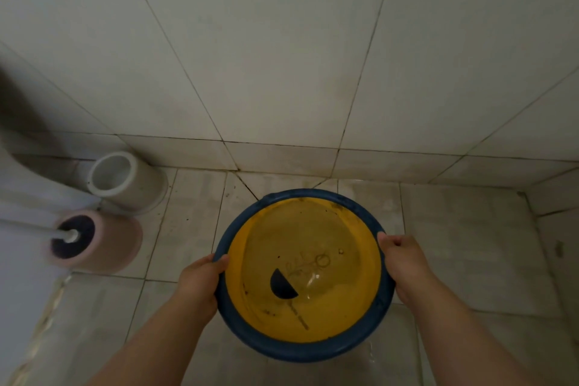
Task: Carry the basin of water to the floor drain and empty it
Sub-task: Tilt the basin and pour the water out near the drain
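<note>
A round basin point(266, 316) with a yellow inside and a blue rim hangs level above the tiled floor near the wall corner. Clear water fills its bottom, with a dark half-round mark showing through. My left hand point(200, 280) grips the rim on the left, thumb inside. My right hand point(402, 263) grips the rim on the right, thumb over the edge. The floor drain is not visible; the basin hides the floor beneath it.
A white cylindrical holder point(125, 180) stands on the floor at the left against the wall. In front of it is a pink holder point(103, 247) with a white-handled brush in it. A white toilet base point(18, 185) fills the far left. Pale floor tiles point(463, 247) stretch right.
</note>
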